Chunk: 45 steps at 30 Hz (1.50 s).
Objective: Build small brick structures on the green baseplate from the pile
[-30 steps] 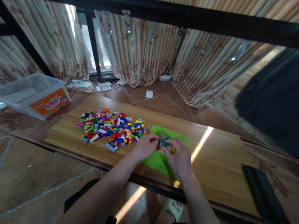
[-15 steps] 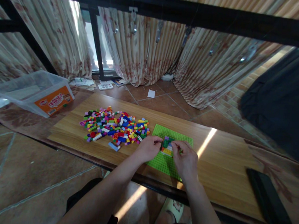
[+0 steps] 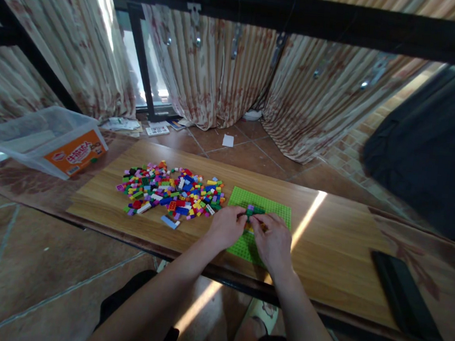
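A bright green studded baseplate lies on the wooden board. Near its middle stands a small build of toy bricks, with dark green, purple and yellow pieces showing. My left hand is closed at the left side of this build, fingertips against the bricks. From the right, my right hand reaches in with thumb and fingers pinched on the build. The fingers of both hands nearly meet and hide much of the bricks, so any single small piece between them cannot be made out.
A wide heap of mixed toy bricks spreads left of the baseplate, with a light blue brick at its near edge. A clear plastic bin with an orange label stands far left. On the right lies a long black object.
My right hand has moved left, closer to my left hand, and now covers more of the build. The whole view has shifted slightly.
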### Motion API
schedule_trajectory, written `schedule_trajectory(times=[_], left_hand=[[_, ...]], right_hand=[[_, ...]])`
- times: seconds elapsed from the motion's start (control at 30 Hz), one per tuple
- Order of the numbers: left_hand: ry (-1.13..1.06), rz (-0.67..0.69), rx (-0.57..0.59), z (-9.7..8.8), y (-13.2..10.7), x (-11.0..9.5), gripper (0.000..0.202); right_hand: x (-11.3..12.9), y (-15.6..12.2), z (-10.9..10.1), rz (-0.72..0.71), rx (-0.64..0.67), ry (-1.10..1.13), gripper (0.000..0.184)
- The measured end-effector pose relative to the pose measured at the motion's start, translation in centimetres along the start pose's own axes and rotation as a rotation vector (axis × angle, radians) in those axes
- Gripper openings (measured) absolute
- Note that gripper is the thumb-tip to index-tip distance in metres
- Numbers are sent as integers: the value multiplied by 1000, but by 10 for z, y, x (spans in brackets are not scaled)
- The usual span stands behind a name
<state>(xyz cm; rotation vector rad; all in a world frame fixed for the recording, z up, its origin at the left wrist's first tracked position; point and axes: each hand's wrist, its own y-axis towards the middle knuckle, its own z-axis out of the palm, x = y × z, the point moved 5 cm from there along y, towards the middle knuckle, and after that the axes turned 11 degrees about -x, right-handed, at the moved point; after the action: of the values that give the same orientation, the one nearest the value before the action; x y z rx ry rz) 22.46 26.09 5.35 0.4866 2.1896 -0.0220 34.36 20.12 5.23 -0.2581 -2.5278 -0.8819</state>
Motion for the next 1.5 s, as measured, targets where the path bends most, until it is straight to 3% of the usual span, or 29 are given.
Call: schedule_trajectory(times=[0.3, 0.8, 1.2, 1.5], left_hand=[[122, 28, 7, 3, -1, -2, 28], [136, 19, -9, 4, -1, -2, 28], [136, -14, 7, 6, 1, 0, 26], [181, 66, -40, 10, -3, 5, 29]], right_hand=[[-4, -1, -2, 62, -40, 60, 26], [4, -3, -2, -88, -62, -42, 25], [2, -4, 4, -48, -11, -57, 27], [-2, -8, 7, -71, -43, -53, 30]])
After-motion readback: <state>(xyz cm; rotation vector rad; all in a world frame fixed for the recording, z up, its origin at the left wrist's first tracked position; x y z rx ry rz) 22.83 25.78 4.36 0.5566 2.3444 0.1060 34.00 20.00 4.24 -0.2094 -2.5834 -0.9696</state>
